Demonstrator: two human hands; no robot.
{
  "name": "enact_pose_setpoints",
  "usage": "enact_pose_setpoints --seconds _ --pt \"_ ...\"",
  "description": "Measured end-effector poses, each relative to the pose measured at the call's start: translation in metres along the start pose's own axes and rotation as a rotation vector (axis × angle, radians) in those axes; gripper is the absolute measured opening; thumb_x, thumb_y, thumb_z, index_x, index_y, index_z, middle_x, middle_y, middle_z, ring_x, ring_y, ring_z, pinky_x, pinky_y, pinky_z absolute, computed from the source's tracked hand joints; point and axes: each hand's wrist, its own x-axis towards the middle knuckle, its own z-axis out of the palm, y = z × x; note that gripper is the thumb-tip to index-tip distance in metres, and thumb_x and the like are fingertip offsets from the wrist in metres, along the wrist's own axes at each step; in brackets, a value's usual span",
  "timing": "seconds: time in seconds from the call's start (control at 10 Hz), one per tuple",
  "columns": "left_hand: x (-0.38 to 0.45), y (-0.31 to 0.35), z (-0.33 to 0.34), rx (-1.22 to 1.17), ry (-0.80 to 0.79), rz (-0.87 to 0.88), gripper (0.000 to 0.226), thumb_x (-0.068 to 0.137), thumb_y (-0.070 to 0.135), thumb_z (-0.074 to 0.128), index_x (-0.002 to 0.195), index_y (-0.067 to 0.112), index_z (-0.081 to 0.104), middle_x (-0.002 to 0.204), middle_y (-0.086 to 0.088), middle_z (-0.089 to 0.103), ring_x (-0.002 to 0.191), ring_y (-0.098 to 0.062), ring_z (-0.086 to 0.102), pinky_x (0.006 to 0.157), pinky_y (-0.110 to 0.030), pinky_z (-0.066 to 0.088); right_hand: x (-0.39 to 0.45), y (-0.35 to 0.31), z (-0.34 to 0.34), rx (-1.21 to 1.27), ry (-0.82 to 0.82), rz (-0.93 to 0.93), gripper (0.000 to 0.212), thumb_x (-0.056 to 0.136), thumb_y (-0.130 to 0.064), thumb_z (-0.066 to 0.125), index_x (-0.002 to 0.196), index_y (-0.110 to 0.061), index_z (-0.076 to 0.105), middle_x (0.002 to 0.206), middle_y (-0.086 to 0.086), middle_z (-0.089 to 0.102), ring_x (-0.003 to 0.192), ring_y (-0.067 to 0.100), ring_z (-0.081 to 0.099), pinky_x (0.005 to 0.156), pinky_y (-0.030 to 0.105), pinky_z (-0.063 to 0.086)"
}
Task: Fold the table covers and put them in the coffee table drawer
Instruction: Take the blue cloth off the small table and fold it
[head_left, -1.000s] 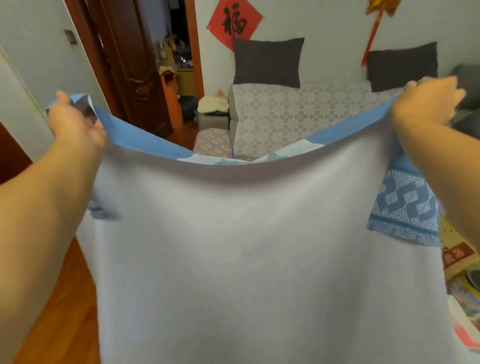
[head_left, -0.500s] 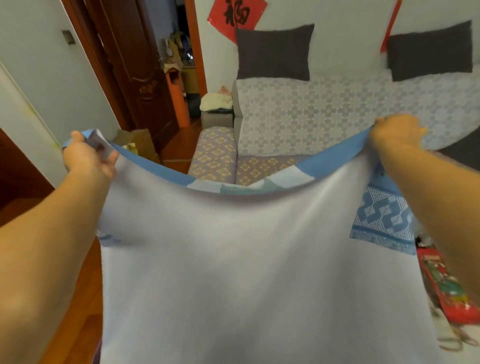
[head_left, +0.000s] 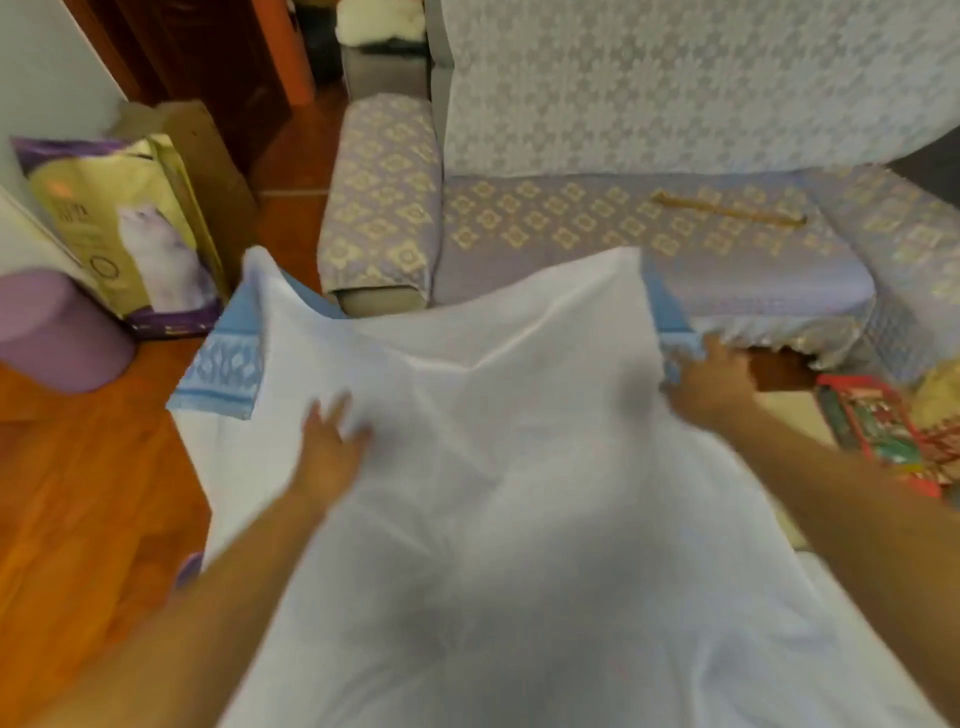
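The left hand (head_left: 330, 452) lies flat on the cover (head_left: 493, 493), fingers spread and straight, pressing the white backing down near its left side; it holds nothing pinched, which suits smoothing the cloth so the layers sit true before a crease is made. The right hand (head_left: 714, 376) is at the cover's far right edge, fingers extended over the blue border; the blur hides whether the fingertips nip the hem or only press it, so I cannot tell. Placed out there, it seems to be pinning or tugging that corner to take up slack.

The cover is spread low in front of the person, white underside up, with a fold already turned over so the patterned blue face shows as a strip at the far left and a sliver at the far right. What carries it is hidden beneath the cloth; I judge it to be the worktop, though that cannot be seen. Ridges run across the middle, so it is not yet flat

Beyond it stands the sofa (head_left: 649, 223) with a stick (head_left: 727, 212) on the seat. To the left, on the wood floor (head_left: 78, 493), are a cat-food bag (head_left: 130, 228) and a purple tub (head_left: 57, 332). A red box (head_left: 883, 431) lies at right. No drawer is in view, so folding is early
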Motion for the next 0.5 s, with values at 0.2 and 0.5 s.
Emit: enact_pose_setpoints --seconds 0.2,0.5 --pt "-0.184 -0.187 0.101 0.252 -0.526 -0.232 0.095 0.070 0.061 0.046 0.081 0.081 -0.045 0.160 -0.001 0.026 0.152 -0.021 0.027 0.114 -0.015 0.016 -0.195 0.045 0.210 0.050 -0.600 -0.037 0.054 0.096 -0.056 0.031 0.114 -0.030 0.075 0.127 0.016 0.064 0.110 0.045 0.066 0.086 0.061 0.056" --pt "-0.222 -0.191 0.103 0.565 -0.574 -0.254 0.056 0.101 0.025 0.056 0.154 0.019 0.040 0.161 -0.011 0.035 0.148 -0.023 0.035 0.119 -0.028 0.026 -0.315 0.192 0.230 0.197 -0.592 0.474 0.046 0.100 -0.038 0.044 0.140 -0.016 0.050 0.139 0.007 0.057 0.127 0.024 0.054 0.099 0.027 0.044"
